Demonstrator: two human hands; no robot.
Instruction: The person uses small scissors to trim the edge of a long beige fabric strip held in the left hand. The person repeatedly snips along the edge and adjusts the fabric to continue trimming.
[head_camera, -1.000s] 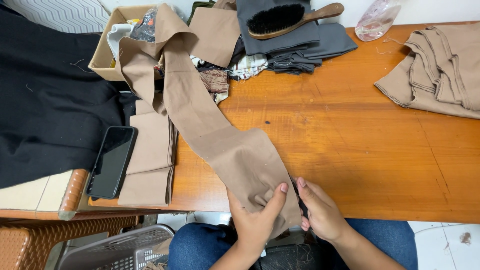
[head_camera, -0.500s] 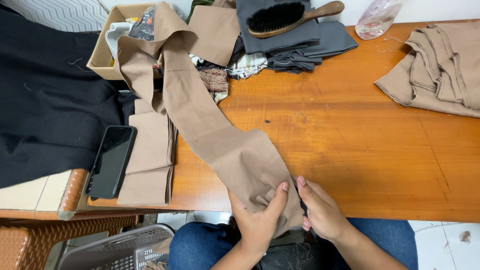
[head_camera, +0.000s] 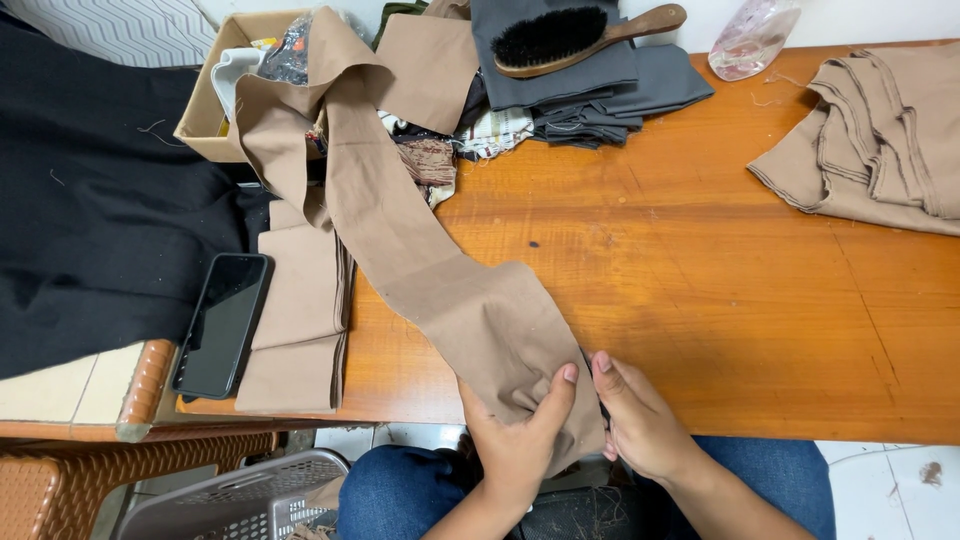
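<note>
Head view: I see both hands pinching the long tan cloth strip's (head_camera: 420, 250) near end, left hand (head_camera: 520, 440) and right hand (head_camera: 635, 420) side by side. Its length runs away up-left toward the cardboard box (head_camera: 205, 110).

Open tan cardboard box (head_camera: 205, 105) at the table's far left corner, stuffed with cloth scraps. Black phone (head_camera: 222, 325), dark blank screen up, lies at the near left edge beside folded tan fabric (head_camera: 300, 320).
</note>
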